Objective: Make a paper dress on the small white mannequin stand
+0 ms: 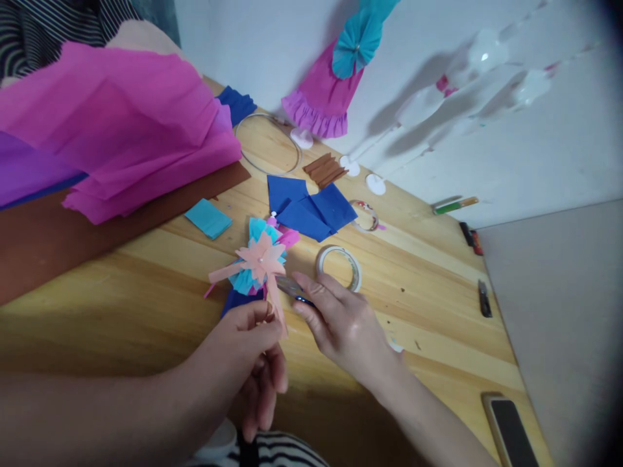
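Peach strip (274, 293) in left hand (254, 344), scissors (289, 286) mostly hidden by right hand (344, 319)

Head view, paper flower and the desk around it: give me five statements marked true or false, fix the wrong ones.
1. The right hand holds a metal scissors-like tool. True.
2. The left hand is flat on the table. False: the left hand is raised, pinching the lower end of the peach paper flower.
3. Turquoise paper shows behind the peach petals. True.
4. The phone lies at the left edge of the picture. False: the phone is at the lower right.
5. Magenta paper lies over part of a brown sheet. True.
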The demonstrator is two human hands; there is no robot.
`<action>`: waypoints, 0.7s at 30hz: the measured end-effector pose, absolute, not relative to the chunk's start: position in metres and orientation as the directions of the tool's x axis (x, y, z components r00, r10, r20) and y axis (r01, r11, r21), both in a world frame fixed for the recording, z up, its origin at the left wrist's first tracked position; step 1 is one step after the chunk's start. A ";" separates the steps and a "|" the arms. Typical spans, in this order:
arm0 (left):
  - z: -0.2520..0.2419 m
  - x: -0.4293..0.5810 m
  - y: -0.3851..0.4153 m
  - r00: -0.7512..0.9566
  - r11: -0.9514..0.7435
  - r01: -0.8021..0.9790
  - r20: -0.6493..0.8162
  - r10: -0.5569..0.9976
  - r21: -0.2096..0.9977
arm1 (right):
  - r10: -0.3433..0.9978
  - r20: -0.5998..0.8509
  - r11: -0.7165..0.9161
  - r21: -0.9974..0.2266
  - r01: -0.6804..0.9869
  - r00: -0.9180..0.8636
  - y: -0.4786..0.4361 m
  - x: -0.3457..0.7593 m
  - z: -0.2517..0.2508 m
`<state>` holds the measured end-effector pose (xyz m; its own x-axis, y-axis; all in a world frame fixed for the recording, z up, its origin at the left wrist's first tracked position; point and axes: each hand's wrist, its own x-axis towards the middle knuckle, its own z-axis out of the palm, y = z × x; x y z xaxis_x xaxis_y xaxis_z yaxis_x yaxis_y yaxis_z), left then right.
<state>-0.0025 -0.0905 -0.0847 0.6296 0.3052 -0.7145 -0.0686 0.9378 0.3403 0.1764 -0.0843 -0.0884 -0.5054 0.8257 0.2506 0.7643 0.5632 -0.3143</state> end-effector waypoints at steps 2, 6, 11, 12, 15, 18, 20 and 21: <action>-0.084 -0.002 -0.090 0.627 0.939 -0.059 -0.719 0.298 0.338 | 0.879 0.201 0.475 -0.440 0.762 -0.432 -0.089 0.176 -0.086; -0.083 -0.003 -0.091 0.632 0.932 -0.077 -0.706 0.319 0.353 | 0.927 0.089 0.345 -0.583 0.736 -0.364 -0.099 0.175 -0.083; -0.082 -0.004 -0.092 0.627 0.921 -0.107 -0.693 0.354 0.374 | 0.923 0.074 0.335 -0.638 0.693 -0.378 -0.106 0.175 -0.081; -0.082 -0.004 -0.092 0.626 0.920 -0.107 -0.694 0.357 0.377 | 0.919 0.074 0.342 -0.640 0.688 -0.388 -0.107 0.176 -0.080; -0.083 -0.003 -0.092 0.631 0.924 -0.095 -0.696 0.343 0.370 | 0.915 0.076 0.350 -0.639 0.685 -0.397 -0.107 0.177 -0.079; -0.086 -0.003 -0.091 0.649 0.922 -0.091 -0.680 0.341 0.375 | 0.926 0.081 0.330 -0.649 0.685 -0.369 -0.104 0.177 -0.077; -0.086 -0.003 -0.091 0.658 0.921 -0.081 -0.673 0.337 0.382 | 0.945 0.046 0.261 -0.702 0.663 -0.323 -0.101 0.176 -0.075; -0.085 -0.003 -0.091 0.655 0.920 -0.071 -0.677 0.335 0.386 | 0.957 0.009 0.201 -0.742 0.639 -0.290 -0.100 0.175 -0.073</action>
<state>-0.0027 -0.0910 -0.0851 0.6554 0.3349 -0.6770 -0.0714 0.9198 0.3858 0.1747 -0.1001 -0.0733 -0.2899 0.9570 0.0092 0.6393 0.2008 -0.7422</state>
